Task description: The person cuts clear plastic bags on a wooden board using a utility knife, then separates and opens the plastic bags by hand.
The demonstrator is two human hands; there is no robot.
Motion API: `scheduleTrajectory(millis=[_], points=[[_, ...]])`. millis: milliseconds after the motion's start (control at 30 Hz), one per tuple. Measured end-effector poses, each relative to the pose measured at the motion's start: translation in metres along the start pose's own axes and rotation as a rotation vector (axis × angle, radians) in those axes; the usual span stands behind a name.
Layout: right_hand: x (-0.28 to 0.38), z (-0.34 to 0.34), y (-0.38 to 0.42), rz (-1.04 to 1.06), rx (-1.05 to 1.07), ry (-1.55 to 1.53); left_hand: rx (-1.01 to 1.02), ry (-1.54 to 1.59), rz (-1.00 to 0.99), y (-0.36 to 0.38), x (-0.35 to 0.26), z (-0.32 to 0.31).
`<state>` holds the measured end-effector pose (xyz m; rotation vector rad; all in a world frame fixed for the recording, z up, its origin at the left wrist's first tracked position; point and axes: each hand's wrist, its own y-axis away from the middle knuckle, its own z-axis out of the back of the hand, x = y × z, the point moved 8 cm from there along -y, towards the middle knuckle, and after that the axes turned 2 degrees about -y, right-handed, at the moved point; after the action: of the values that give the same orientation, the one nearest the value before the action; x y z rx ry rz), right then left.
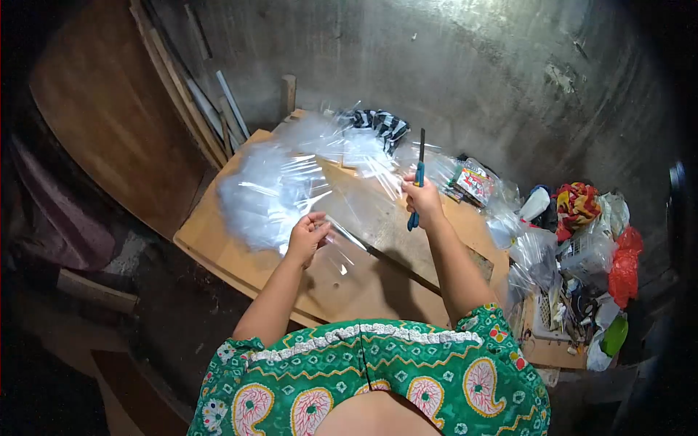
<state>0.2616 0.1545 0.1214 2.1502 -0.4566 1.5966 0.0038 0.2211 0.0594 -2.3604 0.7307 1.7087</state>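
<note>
My right hand [423, 201] is closed round a pair of scissors [419, 174] with blue handles, the dark blades pointing up and away from me. A thin clear plastic sheet [352, 207] stretches between my two hands over the table. Its near edge is pinched by the fingers of my left hand [309, 238], low over the tabletop. Left of and beyond that hand lies a big pile of shiny, see-through plastic [265, 192]. A dark straight strip [403, 267] runs across the table below my right hand.
The wooden table [342, 291] stands against a grey wall. A black-and-white checked cloth [382, 125] lies at the back. To the right are a colourful packet [472, 183], plastic bags, a red bag [625, 267] and a crowded tray. Wooden boards [174, 87] lean at the left.
</note>
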Motion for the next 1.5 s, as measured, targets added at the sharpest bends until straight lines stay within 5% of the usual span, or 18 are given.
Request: scheduleTrajectory(millis=[133, 267, 333, 367, 533, 633, 767, 800, 867, 933, 1033, 1300, 1400, 1500], points=[[-0.053, 0.026, -0.009, -0.03, -0.157, 0.163, 0.083, -0.213, 0.183, 0.006, 0.021, 0.016], [-0.085, 0.041, -0.014, 0.304, -0.267, 0.853, -0.042, -0.443, 0.09, 0.017, 0.025, 0.032], [-0.093, 0.034, 0.004, 0.223, -0.232, 0.815, -0.275, -0.643, -0.111, 0.017, 0.033, 0.061], [-0.092, 0.03, 0.016, 0.218, -0.232, 0.813, -0.344, -0.502, 0.039, 0.028, 0.038, 0.065], [-0.121, 0.01, 0.078, 0.038, 0.171, 0.891, -0.443, 0.146, 0.023, 0.026, 0.052, 0.097], [-0.125, 0.019, 0.097, -0.015, 0.176, 0.807, -0.276, 0.249, -0.146, 0.006, -0.03, 0.077], [-0.12, 0.02, 0.101, 0.017, 0.191, 0.907, -0.225, -0.625, -0.701, -0.032, -0.129, 0.061], [-0.121, 0.019, 0.099, -0.015, 0.19, 0.943, -0.219, -0.621, -0.703, -0.039, -0.135, 0.061], [-0.122, 0.016, 0.102, 0.058, 0.196, 0.963, -0.394, -1.13, -0.719, -0.042, -0.15, 0.061], [-0.124, 0.009, 0.109, 0.075, 0.23, 0.908, -0.425, -1.167, -0.669, -0.046, -0.156, 0.071], [-0.125, 0.006, 0.115, 0.059, 0.251, 0.93, -0.814, -1.535, -1.254, 0.003, -0.196, 0.039], [-0.102, -0.011, 0.129, 0.122, 0.288, 0.996, -0.551, -1.532, -1.44, 0.02, -0.204, 0.006], [-0.107, -0.004, 0.132, 0.062, 0.279, 0.902, -0.341, -1.686, -1.141, 0.023, -0.13, -0.006], [-0.107, -0.002, 0.136, 0.216, 0.322, 1.018, -0.062, -1.486, -0.878, 0.03, -0.031, -0.004]])
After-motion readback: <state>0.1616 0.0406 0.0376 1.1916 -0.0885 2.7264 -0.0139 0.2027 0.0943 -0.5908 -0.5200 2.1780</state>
